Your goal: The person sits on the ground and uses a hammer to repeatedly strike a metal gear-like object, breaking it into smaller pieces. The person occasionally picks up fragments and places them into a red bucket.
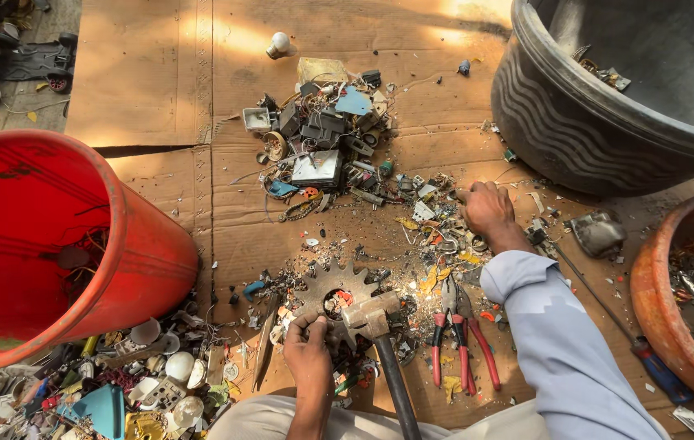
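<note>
On cardboard point(151, 90) | one hammer point(371, 314) | one gear point(334, 285) | two pliers point(461, 334)

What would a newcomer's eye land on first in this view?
Probably the big red bucket tipped on its side at the left, and the dark ribbed tub at the top right. In the middle foreground the left hand rests on a rusty toothed gear beside a hammer, while the right hand reaches into the scrap scattered over the cardboard. Red-handled pliers lie just right of the hammer.
</note>
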